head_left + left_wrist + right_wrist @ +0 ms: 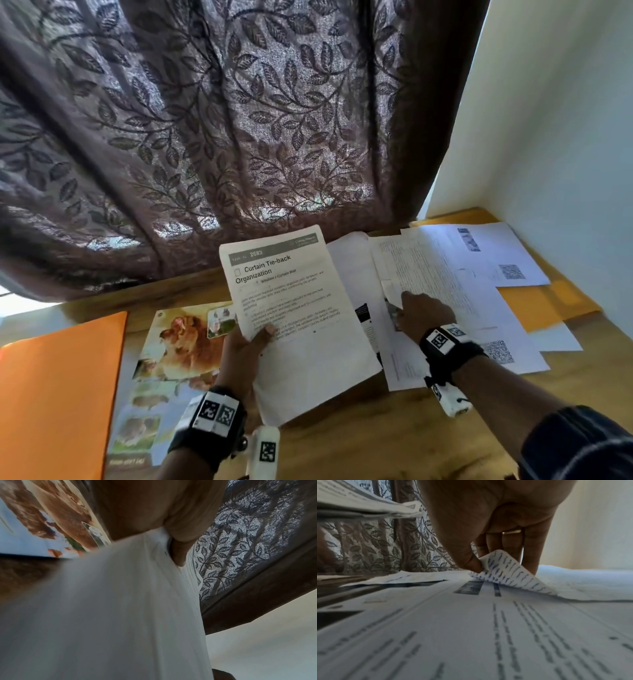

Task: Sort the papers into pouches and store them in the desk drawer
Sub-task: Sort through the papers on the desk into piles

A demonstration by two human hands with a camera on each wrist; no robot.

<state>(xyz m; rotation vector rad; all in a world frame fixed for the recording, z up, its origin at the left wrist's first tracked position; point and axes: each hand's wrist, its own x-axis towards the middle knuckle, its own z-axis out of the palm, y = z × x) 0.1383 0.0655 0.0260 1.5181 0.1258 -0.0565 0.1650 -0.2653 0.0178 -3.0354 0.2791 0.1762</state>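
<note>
My left hand (251, 342) grips a white printed sheet (294, 318) headed "Curtain Tie-back Organization", held tilted above the desk, thumb on its face; the left wrist view shows the thumb (180, 551) pressed on that sheet (120, 608). My right hand (416, 313) is down on a spread of white papers (455, 291) at the right. In the right wrist view its thumb and fingers (476, 563) pinch the curled corner of a handwritten sheet (508, 572), lifting it off a printed page (471, 628). An orange pouch (58, 394) lies at the left, a yellow-orange one (548, 305) under the right papers.
Colour photo pages with a reddish dog (178, 346) lie on the wooden desk (394, 442) between the orange pouch and the held sheet. A leaf-patterned curtain (222, 137) hangs behind the desk. A white wall (555, 137) closes the right side. No drawer is in view.
</note>
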